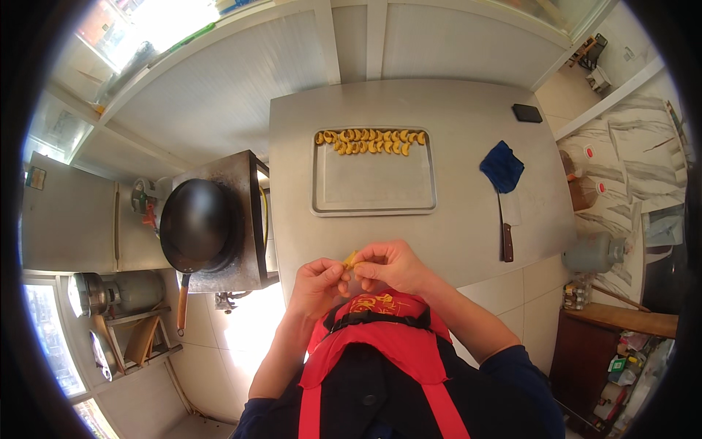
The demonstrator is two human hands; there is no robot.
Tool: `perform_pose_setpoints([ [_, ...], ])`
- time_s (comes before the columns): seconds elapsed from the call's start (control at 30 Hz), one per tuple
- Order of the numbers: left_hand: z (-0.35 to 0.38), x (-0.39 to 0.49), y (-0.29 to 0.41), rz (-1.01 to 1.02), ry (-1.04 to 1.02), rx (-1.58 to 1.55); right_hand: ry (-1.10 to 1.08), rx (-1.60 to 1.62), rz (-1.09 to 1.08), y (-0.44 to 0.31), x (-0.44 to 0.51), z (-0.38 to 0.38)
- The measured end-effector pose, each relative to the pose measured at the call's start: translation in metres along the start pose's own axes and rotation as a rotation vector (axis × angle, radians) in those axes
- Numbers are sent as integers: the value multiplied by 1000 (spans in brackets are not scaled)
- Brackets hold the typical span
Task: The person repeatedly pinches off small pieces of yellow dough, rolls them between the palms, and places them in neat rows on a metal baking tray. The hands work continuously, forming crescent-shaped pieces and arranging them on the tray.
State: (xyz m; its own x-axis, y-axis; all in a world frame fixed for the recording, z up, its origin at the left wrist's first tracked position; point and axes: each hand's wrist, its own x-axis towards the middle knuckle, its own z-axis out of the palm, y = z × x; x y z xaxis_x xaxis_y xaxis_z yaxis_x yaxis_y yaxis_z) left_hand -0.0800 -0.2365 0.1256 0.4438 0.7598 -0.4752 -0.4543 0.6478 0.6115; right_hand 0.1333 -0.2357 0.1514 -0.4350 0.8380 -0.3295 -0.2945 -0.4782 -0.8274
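Just above the near edge of the steel table [455, 230], my left hand [322, 282] and my right hand [392, 266] meet around one small yellow dough piece [350, 259]. Both hands pinch it between thumb and fingers, which partly cover it. Farther up the table lies a rectangular metal baking tray [373, 189]. Several curved yellow dough pieces [373, 140], shaped like folded dumplings, sit in two rows along its far side. The near part of the tray shows bare metal.
A cleaver [508, 225] with a wooden handle lies at the right, touching a dark blue cloth [502, 165]. A black phone-like object [527, 113] rests near the far right corner. On the left, a black wok [196, 225] stands on a stove [219, 277], its handle jutting towards me.
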Motion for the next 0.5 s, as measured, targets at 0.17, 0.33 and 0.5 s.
perform_pose_setpoints([
  [0.17,8,-3,1,38,-22,-4,88,-31,-23,3,-7,-3],
  [0.33,19,-5,9,-35,-24,-55,156,65,-56,2,-13,-5],
  [0.5,15,-4,9,-96,-7,96,168,-41,-40,3,-12,-6],
])
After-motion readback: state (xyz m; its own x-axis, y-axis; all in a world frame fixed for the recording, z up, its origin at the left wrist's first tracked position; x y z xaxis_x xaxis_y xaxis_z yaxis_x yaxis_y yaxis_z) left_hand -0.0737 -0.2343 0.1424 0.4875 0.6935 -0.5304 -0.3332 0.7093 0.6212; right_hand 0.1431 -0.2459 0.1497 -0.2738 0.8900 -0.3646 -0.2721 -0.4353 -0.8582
